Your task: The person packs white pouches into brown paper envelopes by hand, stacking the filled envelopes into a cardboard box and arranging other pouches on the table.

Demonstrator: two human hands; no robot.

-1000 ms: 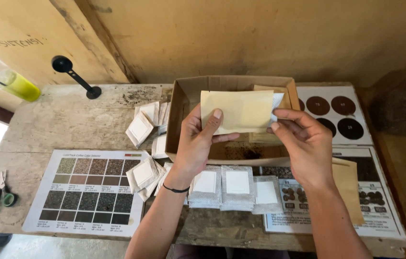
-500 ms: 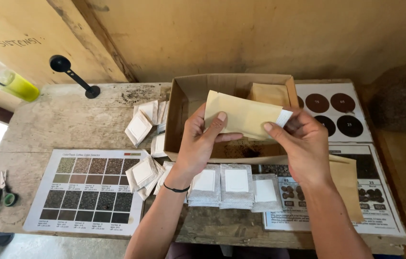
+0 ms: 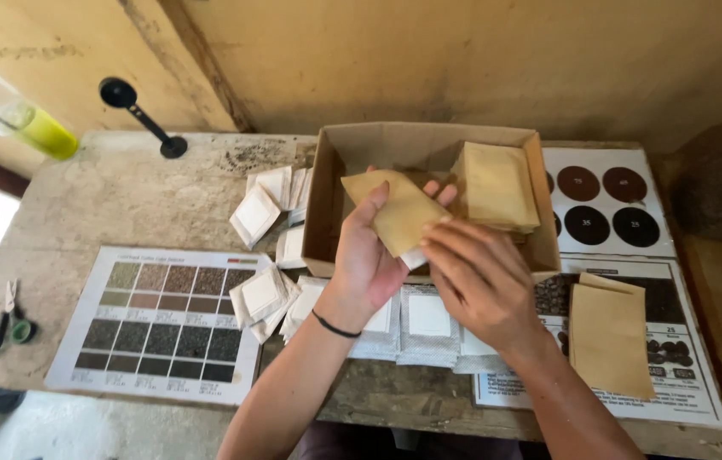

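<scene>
Since the earlier frames, we are tilting the tan envelope (image 3: 397,213) and lowering it toward the cardboard box (image 3: 327,204), and the white sachet that was showing at its right edge is now showing only as a small white corner at its lower edge.

Working from left to right: green-handled scissors (image 3: 3,322) are lying at the far left edge of the worktop (image 3: 122,196). A yellow-tipped bottle (image 3: 16,115) is resting at the upper left, and a black scoop (image 3: 141,115) is lying near it. A printed chart of dark squares (image 3: 161,324) is lying flat on the worktop. Loose white sachets (image 3: 260,213) are lying scattered between the chart and the box.

Our left hand (image 3: 369,255) is gripping the tan envelope from the left, thumb on its front face, fingers behind it. We are holding the envelope over the box opening, tilted. Our right hand (image 3: 480,281) is closing its fingertips on the lower right edge of the envelope, so both hands are clamped on the same item. A row of white sachets in grey pouches (image 3: 429,319) is lying just below the hands.

Inside the box, on its right side, a stack of tan envelopes (image 3: 497,183) is leaning. Further right, a sheet with dark circles (image 3: 604,200) is lying flat, and another tan envelope (image 3: 612,341) is lying on a printed sheet (image 3: 685,400).
</scene>
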